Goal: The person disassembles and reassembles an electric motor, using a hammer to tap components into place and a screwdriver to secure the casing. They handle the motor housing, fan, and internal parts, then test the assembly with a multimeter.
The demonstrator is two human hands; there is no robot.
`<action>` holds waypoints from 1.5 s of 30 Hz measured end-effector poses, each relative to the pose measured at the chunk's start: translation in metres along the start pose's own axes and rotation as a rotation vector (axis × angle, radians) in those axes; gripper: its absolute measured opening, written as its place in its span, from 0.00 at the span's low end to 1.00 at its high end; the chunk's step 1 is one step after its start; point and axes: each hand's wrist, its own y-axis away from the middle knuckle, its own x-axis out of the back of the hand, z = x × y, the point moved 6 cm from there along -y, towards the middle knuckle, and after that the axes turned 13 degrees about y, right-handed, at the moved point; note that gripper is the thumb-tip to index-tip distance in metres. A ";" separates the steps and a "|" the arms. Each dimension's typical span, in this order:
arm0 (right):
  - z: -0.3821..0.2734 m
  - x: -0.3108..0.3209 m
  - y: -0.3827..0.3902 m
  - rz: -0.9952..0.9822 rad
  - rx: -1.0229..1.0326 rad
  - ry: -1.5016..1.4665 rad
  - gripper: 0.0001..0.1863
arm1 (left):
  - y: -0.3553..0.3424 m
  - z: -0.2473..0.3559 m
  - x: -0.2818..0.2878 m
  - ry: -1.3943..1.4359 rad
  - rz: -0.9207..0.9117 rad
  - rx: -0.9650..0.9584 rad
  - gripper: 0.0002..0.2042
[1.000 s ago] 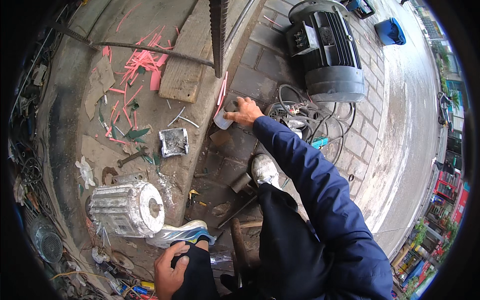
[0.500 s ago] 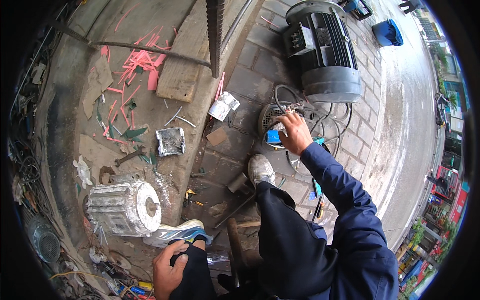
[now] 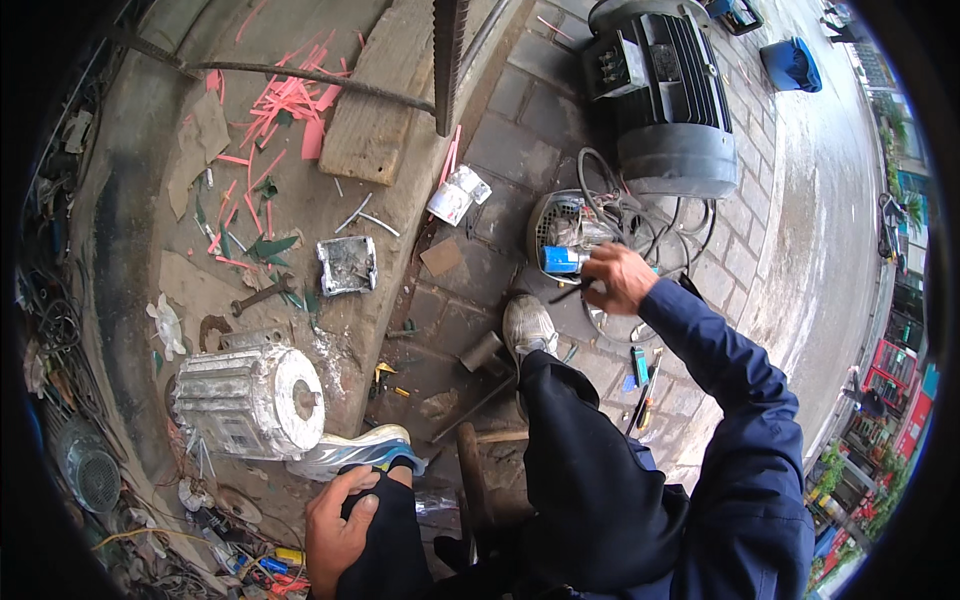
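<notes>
Reaching: the right hand (image 3: 615,280) is stretched out over a small grey motor housing (image 3: 570,235) that lies on the paving bricks (image 3: 520,120), just below the large dark electric motor (image 3: 660,95).
Right hand state: fingers curled and closed round a thin dark tool (image 3: 570,292) whose tip pokes out to the left; the knuckles sit right beside a blue part (image 3: 562,259) on the housing, and I cannot tell whether they touch it.
Left hand state: the left hand (image 3: 338,525) lies loosely cupped on the left knee, fingers half bent, gripping nothing but the trouser cloth.
Where the work sits: the housing is ringed by loose black cables (image 3: 660,225), between the person's grey shoe (image 3: 527,325) and the big motor.
Doing it well: by my judgement, the tool tip should be set squarely before any force goes on, the cables kept out from under the wrist, and the housing steadied, since it looks free to roll on the bricks.
Nearby: a ribbed silver motor body (image 3: 245,400) stands on the concrete slab (image 3: 130,200) well to the left, with a small metal box (image 3: 347,265) and pink strips (image 3: 285,95) scattered above it.
Also near: screwdrivers (image 3: 645,375) lie on the bricks below the right forearm.
</notes>
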 end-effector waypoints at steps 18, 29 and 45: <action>0.020 -0.045 0.027 0.299 -0.347 0.230 0.28 | -0.003 0.001 -0.003 -0.007 -0.018 -0.020 0.17; 0.054 -0.053 -0.003 0.115 -0.388 0.379 0.10 | -0.002 0.001 -0.001 -0.001 -0.002 0.012 0.17; 0.049 -0.016 0.041 0.285 -0.378 0.096 0.07 | 0.001 -0.003 0.000 -0.009 -0.011 -0.001 0.17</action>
